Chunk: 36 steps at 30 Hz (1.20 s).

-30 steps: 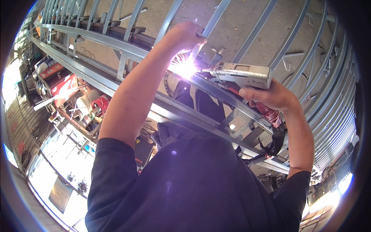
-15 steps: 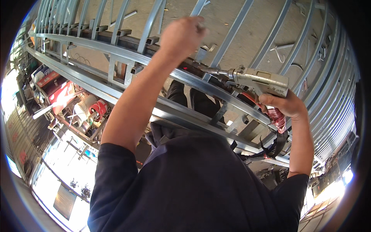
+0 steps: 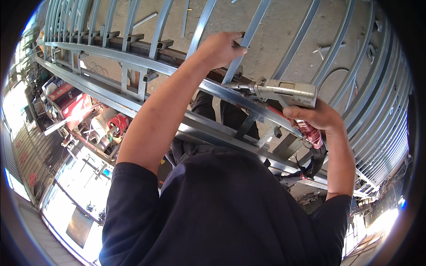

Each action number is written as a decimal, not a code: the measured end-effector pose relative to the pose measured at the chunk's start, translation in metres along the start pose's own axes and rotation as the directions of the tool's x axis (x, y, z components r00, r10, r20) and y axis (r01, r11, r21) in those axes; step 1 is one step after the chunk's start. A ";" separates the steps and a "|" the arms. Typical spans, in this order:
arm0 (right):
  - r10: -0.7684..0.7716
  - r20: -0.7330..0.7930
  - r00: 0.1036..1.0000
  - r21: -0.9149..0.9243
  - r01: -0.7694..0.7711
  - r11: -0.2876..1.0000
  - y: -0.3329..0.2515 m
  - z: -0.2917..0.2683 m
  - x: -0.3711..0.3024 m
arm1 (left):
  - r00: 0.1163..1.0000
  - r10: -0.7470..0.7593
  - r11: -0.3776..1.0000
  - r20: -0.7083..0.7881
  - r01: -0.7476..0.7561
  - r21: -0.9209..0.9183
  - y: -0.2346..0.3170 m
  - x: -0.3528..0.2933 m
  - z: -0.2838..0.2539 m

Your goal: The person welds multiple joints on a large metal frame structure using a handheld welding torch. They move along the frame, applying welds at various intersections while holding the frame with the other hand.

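Note:
My right hand (image 3: 317,116) is wrapped round the red-taped handle of a handheld welding gun (image 3: 286,92) with a grey metal body. The gun's narrow nozzle points left, its tip at the foot of an upright galvanized steel bar (image 3: 256,24), where that bar meets a long steel rail (image 3: 262,107). Higher up the same bar is my left hand (image 3: 222,48), with thumb and fingers closed at its left edge. The far side of that grip is hidden. A dark cable (image 3: 316,162) hangs below the gun handle.
Parallel steel bars (image 3: 304,33) fan out along the rail on both sides. Metal offcuts (image 3: 330,49) lie on the concrete floor (image 3: 213,24) beyond. On the left are a red bucket (image 3: 119,123) and cluttered gear. My legs are below the rails.
My left hand has moved down and slightly right from above the frame onto a bar. The welding gun has shifted left, its nozzle now at that bar's foot. The view has shifted slightly.

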State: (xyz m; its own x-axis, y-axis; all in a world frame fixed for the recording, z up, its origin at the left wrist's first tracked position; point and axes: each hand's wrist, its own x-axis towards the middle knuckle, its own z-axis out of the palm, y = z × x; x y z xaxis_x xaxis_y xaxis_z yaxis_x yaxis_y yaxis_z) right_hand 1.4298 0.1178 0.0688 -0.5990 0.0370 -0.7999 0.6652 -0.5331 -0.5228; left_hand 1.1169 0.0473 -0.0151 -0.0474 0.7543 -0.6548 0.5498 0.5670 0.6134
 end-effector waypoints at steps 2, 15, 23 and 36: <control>-0.004 0.000 1.000 -0.001 0.004 1.000 0.000 -0.001 0.001 | 1.000 -0.003 1.000 -0.005 0.003 0.003 0.005 -0.002 -0.003; -0.051 0.045 0.998 -0.064 0.054 0.997 -0.004 0.000 0.004 | 0.993 -0.118 0.988 0.002 0.118 -0.098 0.006 0.005 0.003; -0.044 0.059 0.997 -0.054 0.047 0.997 -0.005 -0.001 0.003 | 0.995 -0.104 0.995 -0.009 0.104 -0.007 0.002 0.009 0.004; -0.027 0.039 0.999 -0.023 0.028 0.999 -0.005 0.000 -0.002 | 0.994 -0.101 0.994 0.043 0.102 -0.026 0.005 0.009 -0.001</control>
State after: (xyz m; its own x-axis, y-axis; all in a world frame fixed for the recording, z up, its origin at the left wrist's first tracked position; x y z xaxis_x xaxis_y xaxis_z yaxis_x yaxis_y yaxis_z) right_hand 1.4271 0.1204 0.0732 -0.6337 0.0179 -0.7733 0.6584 -0.5124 -0.5514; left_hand 1.1182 0.0574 -0.0173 -0.0667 0.6786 -0.7315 0.5202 0.6493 0.5549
